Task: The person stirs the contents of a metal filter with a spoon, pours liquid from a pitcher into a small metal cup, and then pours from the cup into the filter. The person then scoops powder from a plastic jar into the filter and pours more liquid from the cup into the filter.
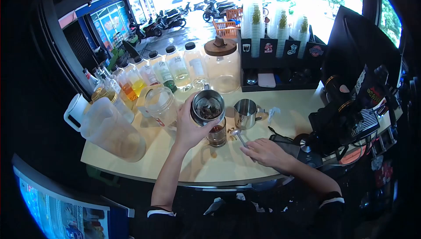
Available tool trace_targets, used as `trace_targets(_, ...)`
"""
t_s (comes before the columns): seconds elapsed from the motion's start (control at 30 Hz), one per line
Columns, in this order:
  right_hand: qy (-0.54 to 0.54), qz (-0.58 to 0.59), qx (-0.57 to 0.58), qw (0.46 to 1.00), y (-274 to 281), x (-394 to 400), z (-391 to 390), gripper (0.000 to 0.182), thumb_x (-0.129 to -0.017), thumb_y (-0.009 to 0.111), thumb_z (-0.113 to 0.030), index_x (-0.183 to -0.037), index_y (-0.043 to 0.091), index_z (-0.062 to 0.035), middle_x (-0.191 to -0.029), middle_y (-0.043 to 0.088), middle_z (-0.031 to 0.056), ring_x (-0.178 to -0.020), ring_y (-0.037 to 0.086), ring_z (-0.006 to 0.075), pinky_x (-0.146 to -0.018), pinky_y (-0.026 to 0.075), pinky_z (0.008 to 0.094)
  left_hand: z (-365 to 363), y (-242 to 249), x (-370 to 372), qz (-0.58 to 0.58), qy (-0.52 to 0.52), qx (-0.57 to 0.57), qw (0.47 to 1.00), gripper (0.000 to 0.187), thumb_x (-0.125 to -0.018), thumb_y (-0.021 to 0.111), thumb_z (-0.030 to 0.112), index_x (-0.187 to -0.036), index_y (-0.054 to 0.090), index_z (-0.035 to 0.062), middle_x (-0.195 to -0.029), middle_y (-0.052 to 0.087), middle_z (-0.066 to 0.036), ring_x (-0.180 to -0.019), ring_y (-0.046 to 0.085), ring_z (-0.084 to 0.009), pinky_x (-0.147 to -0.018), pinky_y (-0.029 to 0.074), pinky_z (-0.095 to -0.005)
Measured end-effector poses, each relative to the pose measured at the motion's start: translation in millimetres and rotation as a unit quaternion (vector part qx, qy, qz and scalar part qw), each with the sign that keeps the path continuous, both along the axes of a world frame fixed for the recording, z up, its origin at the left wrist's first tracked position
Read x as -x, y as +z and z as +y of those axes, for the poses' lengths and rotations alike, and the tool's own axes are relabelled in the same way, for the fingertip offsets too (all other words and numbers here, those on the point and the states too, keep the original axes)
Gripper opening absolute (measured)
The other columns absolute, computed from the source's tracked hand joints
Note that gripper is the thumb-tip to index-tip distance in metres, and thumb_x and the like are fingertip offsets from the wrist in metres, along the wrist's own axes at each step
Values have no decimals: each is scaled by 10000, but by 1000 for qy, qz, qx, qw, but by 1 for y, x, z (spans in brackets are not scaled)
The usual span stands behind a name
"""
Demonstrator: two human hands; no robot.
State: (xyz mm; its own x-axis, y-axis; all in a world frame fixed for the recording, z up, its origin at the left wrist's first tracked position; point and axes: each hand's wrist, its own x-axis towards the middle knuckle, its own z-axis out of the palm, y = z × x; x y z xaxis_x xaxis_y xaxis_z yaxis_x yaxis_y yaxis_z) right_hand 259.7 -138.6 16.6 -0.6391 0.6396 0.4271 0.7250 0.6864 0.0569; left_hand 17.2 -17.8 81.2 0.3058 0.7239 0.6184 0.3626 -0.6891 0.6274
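My left hand (189, 125) is wrapped round a steel cup (208, 117), tipped so its inside faces me. Dark wet bits that look like tea leaves or grounds cling to the cup's bottom. Under and just behind its rim stands a clear glass (217, 139) with reddish-brown liquid, partly hidden by the cup. My right hand (268, 153) grips the handle of a small metal spoon (237, 133), its bowl pointing toward the glass. A steel milk pitcher (245, 115) stands upright behind the spoon. Brown crumbs (232, 130) lie on the counter between glass and pitcher.
Plastic jugs (112, 129) and a clear jar (160, 105) stand at left, with several capped bottles (177, 70) behind. A large wooden-lidded jar (222, 70) and a black cup rack (285, 61) line the back. A dark machine (344, 120) fills the right; a crumpled tissue (273, 113) lies nearby.
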Motion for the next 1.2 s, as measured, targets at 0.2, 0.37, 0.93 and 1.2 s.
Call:
trace_targets(0.2, 42, -130, -74, 988, -28, 9, 15, 318, -766, 588, -193, -1053, 531, -69, -921, 536, 34, -824, 571, 169, -684, 460, 292, -5, -11, -5, -42, 6, -45, 998, 774, -600, 862, 244, -1250, 490, 51, -1104, 620, -119, -1033, 576, -286, -946, 414, -407)
trace_targets(0.37, 51, -158, -26, 986, -31, 12, 14, 234, -768, 592, -171, -975, 536, -77, -900, 531, 24, -867, 563, 160, -697, 461, 306, -10, -13, -4, -59, 7, -39, 997, 789, -592, 869, 255, -1246, 483, 42, -1099, 617, -125, -1037, 582, -273, -926, 436, -398)
trace_targets(0.93, -220, 198, 11, 955, 10, -51, 74, 138, -893, 525, -121, -948, 585, -10, -928, 614, 150, -854, 599, 305, -749, 479, 413, -10, -15, -6, -84, -11, -24, 996, 788, -602, 870, 168, -1266, 469, 26, -1156, 591, -120, -1079, 581, -223, -958, 451, -359)
trace_targets(1.2, -143, 465, 319, 813, -46, -68, 103, 206, -958, 518, -236, -976, 569, -38, -903, 651, 85, -781, 600, 247, -766, 464, 312, 0, -22, 0, -75, -49, 17, 996, 817, -618, 854, 115, -1309, 431, 13, -1211, 568, -117, -1137, 549, -202, -1009, 417, -349)
